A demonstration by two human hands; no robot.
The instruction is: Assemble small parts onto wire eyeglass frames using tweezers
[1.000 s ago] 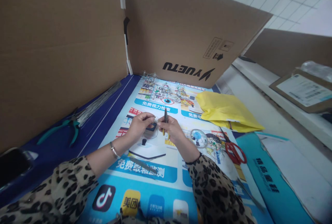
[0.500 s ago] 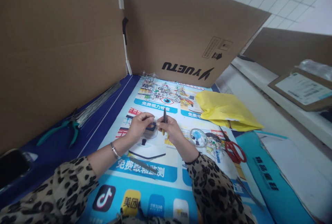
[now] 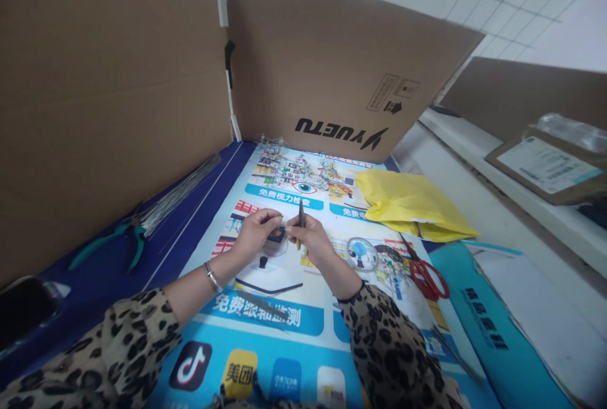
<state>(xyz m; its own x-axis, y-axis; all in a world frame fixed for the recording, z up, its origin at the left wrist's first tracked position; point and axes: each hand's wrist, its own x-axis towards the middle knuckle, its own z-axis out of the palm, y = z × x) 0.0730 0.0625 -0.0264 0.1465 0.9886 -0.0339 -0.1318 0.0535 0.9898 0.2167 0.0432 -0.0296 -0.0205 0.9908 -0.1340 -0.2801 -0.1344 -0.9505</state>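
Note:
Both hands meet over the middle of a printed blue poster (image 3: 284, 358) on the table. My left hand (image 3: 256, 231) is closed in a pinch on a small clear piece, too small to name. My right hand (image 3: 310, 237) is closed around a small dark-tipped tool with yellow handles (image 3: 301, 219), its tip pointing up beside the left fingertips. A clear round reel (image 3: 277, 246) lies on the poster just under the hands. Both arms wear leopard-print sleeves, and a thin bracelet circles the left wrist.
Teal-handled pliers (image 3: 124, 238) and a bundle of thin metal wires (image 3: 177, 194) lie at the left. A yellow bag (image 3: 412, 201), a clear round dish (image 3: 361, 252) and red scissors (image 3: 427, 275) lie at the right. Cardboard walls (image 3: 341, 67) stand behind. A phone (image 3: 23, 311) lies at far left.
The hands stay together in the same pose. The view has shifted slightly, with no clear movement of the objects.

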